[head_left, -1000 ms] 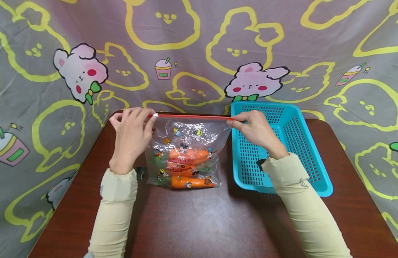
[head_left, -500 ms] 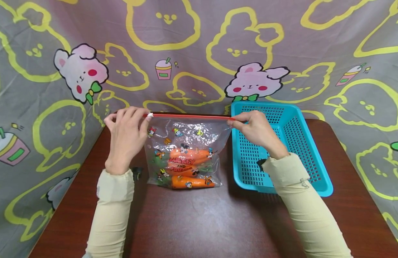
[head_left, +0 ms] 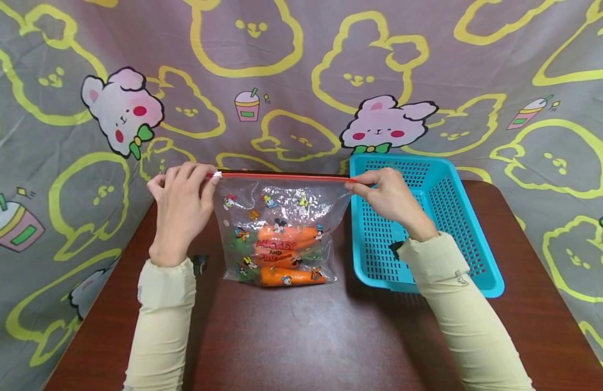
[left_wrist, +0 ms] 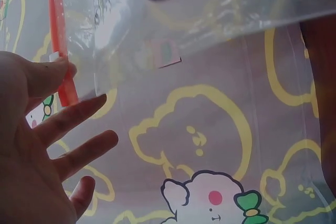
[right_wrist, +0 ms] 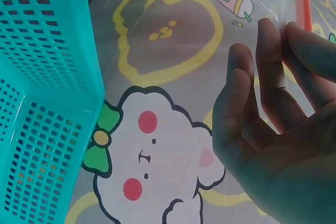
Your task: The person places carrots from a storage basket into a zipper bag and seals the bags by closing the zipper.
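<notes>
A clear printed zip bag (head_left: 301,203) with a red zip strip (head_left: 281,176) stands on the table, its top edge stretched between both hands. Inside lie several orange carrots (head_left: 291,276) with green tops. My left hand (head_left: 181,209) pinches the small white slider (head_left: 217,175) near the strip's left end; in the left wrist view the thumb presses on it while the other fingers spread. My right hand (head_left: 391,198) pinches the bag's top right corner between thumb and index finger, and its other fingers are bent in the right wrist view.
A turquoise perforated plastic basket (head_left: 494,288) stands at the right, partly under my right forearm. The brown table (head_left: 301,336) reaches back to a patterned cloth (head_left: 291,49) hanging behind and at both sides.
My left hand has slid left along the red strip with the white slider, to near the bag's left end. The right hand and the basket have stayed in place.
</notes>
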`<move>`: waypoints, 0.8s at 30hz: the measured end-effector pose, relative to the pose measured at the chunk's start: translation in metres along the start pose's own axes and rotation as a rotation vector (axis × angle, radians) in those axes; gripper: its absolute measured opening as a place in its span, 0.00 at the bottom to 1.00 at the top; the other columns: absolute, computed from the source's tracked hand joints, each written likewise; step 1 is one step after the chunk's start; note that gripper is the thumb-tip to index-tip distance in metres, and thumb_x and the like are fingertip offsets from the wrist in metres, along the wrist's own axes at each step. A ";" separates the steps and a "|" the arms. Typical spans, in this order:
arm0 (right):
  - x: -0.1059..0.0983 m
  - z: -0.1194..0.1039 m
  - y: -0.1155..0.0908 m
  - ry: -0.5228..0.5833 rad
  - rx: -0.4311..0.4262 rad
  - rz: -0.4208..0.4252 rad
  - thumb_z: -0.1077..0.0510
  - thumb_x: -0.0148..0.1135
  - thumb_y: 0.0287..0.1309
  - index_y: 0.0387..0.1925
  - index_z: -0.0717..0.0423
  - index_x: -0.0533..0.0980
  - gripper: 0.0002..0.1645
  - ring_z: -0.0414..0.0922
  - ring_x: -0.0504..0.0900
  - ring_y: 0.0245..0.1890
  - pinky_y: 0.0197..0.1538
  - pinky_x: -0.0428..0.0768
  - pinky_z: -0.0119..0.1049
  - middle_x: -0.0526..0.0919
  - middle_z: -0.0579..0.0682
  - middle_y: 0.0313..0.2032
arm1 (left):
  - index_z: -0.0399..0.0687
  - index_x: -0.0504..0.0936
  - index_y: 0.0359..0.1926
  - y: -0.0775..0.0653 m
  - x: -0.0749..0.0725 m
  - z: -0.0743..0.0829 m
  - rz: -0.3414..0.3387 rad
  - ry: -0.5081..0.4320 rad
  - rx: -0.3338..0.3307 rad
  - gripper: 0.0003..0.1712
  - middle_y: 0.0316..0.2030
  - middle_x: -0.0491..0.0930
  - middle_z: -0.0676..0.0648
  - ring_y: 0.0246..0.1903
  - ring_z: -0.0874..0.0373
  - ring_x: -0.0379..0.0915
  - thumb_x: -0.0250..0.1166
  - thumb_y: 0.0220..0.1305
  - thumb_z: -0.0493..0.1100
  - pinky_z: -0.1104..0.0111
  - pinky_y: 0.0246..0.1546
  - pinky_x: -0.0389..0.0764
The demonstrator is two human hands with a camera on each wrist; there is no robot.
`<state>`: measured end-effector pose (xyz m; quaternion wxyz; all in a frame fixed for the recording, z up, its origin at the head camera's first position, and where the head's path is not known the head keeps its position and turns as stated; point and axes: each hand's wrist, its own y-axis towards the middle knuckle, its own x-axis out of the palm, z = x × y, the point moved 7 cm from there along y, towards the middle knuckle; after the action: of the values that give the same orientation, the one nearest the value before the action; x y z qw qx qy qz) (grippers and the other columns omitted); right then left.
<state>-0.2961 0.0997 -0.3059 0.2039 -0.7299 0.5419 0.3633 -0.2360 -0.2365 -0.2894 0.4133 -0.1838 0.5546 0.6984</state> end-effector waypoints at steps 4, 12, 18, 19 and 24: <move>-0.001 0.001 -0.001 0.000 0.009 0.004 0.49 0.60 0.64 0.49 0.53 0.83 0.17 0.47 0.62 0.13 0.16 0.57 0.34 0.87 0.55 0.42 | 0.46 0.81 0.44 -0.001 -0.002 -0.003 0.002 -0.001 -0.011 0.12 0.44 0.79 0.42 0.48 0.42 0.67 0.57 0.70 0.48 0.41 0.54 0.50; 0.000 0.003 -0.002 0.020 0.020 0.010 0.49 0.61 0.64 0.49 0.53 0.83 0.18 0.45 0.59 0.10 0.15 0.57 0.34 0.87 0.56 0.42 | 0.45 0.80 0.48 -0.004 -0.004 -0.010 -0.002 -0.049 -0.052 0.14 0.46 0.79 0.40 0.48 0.41 0.68 0.57 0.70 0.48 0.42 0.54 0.50; 0.006 0.000 -0.004 0.113 0.021 0.029 0.49 0.60 0.64 0.47 0.51 0.84 0.16 0.47 0.69 0.20 0.20 0.63 0.36 0.86 0.52 0.43 | 0.49 0.68 0.64 -0.017 0.007 -0.032 -0.044 -0.354 -0.236 0.24 0.48 0.81 0.39 0.43 0.55 0.76 0.54 0.72 0.52 0.60 0.48 0.64; 0.008 -0.002 -0.006 0.138 0.022 0.034 0.49 0.60 0.65 0.46 0.51 0.84 0.15 0.48 0.71 0.24 0.21 0.65 0.37 0.86 0.52 0.42 | 0.48 0.65 0.66 -0.020 0.013 -0.037 -0.080 -0.418 -0.272 0.26 0.48 0.81 0.39 0.41 0.61 0.76 0.52 0.72 0.53 0.65 0.45 0.67; 0.021 -0.014 -0.012 0.308 0.048 0.059 0.48 0.54 0.68 0.42 0.56 0.79 0.16 0.49 0.76 0.34 0.34 0.76 0.36 0.82 0.54 0.37 | 0.38 0.66 0.63 -0.040 0.044 -0.053 -0.341 -0.714 -0.407 0.30 0.44 0.80 0.47 0.38 0.77 0.75 0.42 0.75 0.57 0.79 0.40 0.77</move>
<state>-0.2769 0.0804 -0.3136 0.1249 -0.7556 0.5966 0.2398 -0.2418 -0.2680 -0.3623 0.6437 -0.0977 0.1902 0.7348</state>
